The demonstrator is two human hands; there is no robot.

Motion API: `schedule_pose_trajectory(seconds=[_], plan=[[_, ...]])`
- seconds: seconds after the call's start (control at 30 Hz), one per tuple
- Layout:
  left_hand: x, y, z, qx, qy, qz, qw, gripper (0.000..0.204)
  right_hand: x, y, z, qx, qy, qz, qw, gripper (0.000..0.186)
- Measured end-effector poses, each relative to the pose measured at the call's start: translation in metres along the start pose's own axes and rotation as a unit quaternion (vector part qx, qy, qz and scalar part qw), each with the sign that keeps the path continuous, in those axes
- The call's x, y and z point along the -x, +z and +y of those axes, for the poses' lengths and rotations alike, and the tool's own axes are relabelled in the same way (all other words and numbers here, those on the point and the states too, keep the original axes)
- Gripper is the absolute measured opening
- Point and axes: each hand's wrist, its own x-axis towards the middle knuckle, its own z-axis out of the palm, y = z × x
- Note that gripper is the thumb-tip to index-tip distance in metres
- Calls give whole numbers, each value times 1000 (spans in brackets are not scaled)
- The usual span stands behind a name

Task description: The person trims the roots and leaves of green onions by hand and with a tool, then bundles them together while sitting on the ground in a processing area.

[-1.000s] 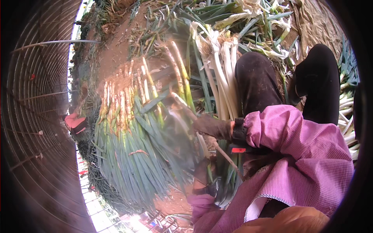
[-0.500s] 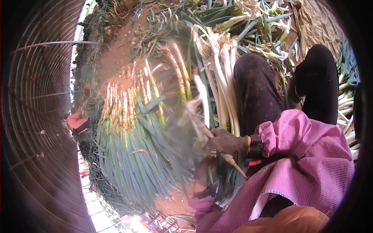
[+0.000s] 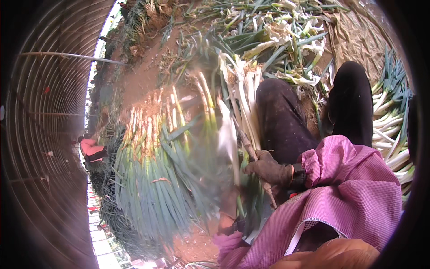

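Observation:
My right hand (image 3: 271, 169), in a dark glove, is closed around a thin brown stick (image 3: 246, 142). The stick slants from the upper left to below the hand. Beside its upper part stands a pale, blurred leek stalk (image 3: 227, 127). My left hand (image 3: 230, 195) is low and left of the right one, near that stalk's lower end; motion smears its fingers. Left of the hands lies a wide row of unpeeled leeks (image 3: 148, 179), with soil-brown lower ends and long green leaves. Several white, cleaned leeks (image 3: 248, 101) lie beside my left knee.
Stripped leaves and pale skins (image 3: 282, 36) cover the ground ahead. More white leeks (image 3: 389, 130) are piled at the far right, near brown sheeting (image 3: 354, 40). A person in a pink top (image 3: 92, 148) is at the far left, by the ribbed tunnel wall (image 3: 49, 134).
The view has shifted slightly. The stick in my right hand now stands steeper, and its upper end has swung right. My left hand remains low, and the pale stalk beside the stick has moved slightly.

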Motion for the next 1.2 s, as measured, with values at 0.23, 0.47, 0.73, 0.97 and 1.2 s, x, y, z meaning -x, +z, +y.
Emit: schedule_pose_trajectory(seconds=[0.23, 0.47, 0.73, 0.97, 1.2], plan=[[-51, -5, 63, -89, 104, 20, 990, 37, 16, -3, 2, -105, -180, 63, 976, 19], [-96, 25, 33, -173, 116, -24, 978, 37, -15, -37, 58, 141, -313, -16, 939, 40], [-94, 46, -22, -163, 127, -33, 978, 37, -61, -45, 70, -51, -237, -38, 970, 25], [-102, 61, -35, -159, 142, -44, 976, 38, -62, -42, 4, -111, -22, 65, 991, 24], [-103, 63, -40, -166, 142, -54, 974, 39, -98, -47, -41, -136, -18, 56, 989, 22]])
